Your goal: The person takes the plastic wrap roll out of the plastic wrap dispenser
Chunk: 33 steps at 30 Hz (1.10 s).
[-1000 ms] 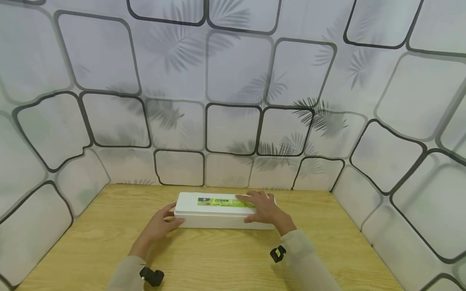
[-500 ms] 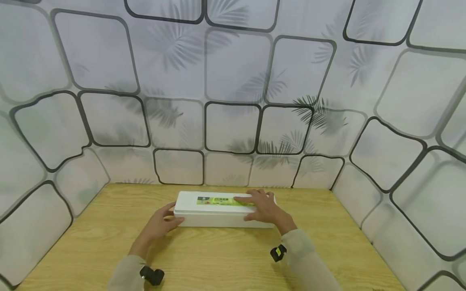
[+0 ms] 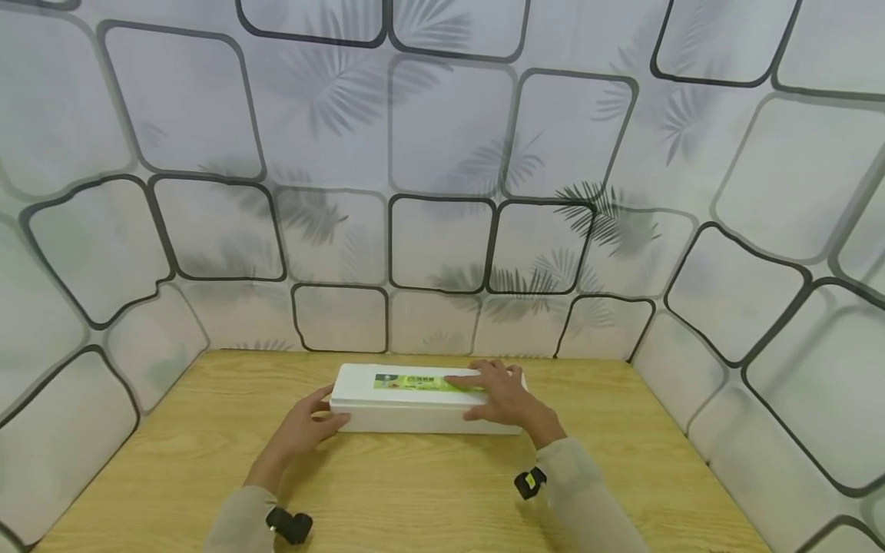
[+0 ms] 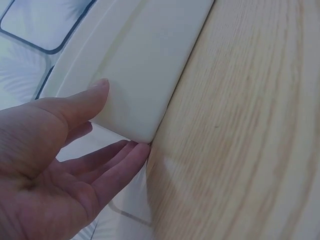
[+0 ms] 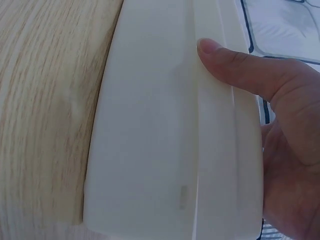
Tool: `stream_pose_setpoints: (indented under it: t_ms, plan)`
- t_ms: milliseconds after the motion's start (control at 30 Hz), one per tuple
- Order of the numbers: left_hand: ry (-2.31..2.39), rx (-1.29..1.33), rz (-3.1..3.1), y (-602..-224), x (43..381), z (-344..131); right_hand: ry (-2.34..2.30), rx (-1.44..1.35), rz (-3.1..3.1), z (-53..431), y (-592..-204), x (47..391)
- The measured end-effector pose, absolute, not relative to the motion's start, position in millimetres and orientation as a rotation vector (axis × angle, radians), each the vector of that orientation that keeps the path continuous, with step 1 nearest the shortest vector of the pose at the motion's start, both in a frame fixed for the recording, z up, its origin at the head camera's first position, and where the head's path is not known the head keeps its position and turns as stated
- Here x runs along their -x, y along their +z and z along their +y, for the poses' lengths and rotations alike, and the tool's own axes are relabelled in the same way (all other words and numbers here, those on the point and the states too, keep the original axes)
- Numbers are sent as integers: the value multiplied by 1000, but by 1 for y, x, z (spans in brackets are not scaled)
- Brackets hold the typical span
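Note:
A long white plastic box [image 3: 415, 418] with a white lid [image 3: 359, 381] lies crosswise near the table's back edge. On its top is a green label [image 3: 408, 382], partly covered by fingers. My left hand [image 3: 300, 426] holds the box's left end, thumb on the front face and fingers at the end wall, as the left wrist view shows with the hand [image 4: 75, 200] at the bottom corner. My right hand [image 3: 505, 395] lies over the lid's right part, fingers spread across the top. In the right wrist view its thumb [image 5: 235, 65] presses the lid's front rim. The lid sits on the box.
The wood-grain table [image 3: 401, 491] extends in front of the box and to both sides. A patterned curtain [image 3: 442, 246] hangs behind the table and along its left and right. Each wrist carries a small black camera [image 3: 290, 525].

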State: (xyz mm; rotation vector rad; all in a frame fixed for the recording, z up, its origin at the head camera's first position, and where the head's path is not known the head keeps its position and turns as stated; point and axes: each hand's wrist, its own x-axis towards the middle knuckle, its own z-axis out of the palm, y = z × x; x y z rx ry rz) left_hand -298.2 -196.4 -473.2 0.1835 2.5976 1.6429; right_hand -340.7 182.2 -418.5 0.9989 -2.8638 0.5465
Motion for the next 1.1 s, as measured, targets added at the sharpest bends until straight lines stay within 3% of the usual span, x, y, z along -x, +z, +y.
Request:
stream_pose_setpoints:
  t_ms: [1100]
  plan:
    - [1658, -189, 2568, -472, 298, -196, 662, -930, -2747, 217, -423, 318]
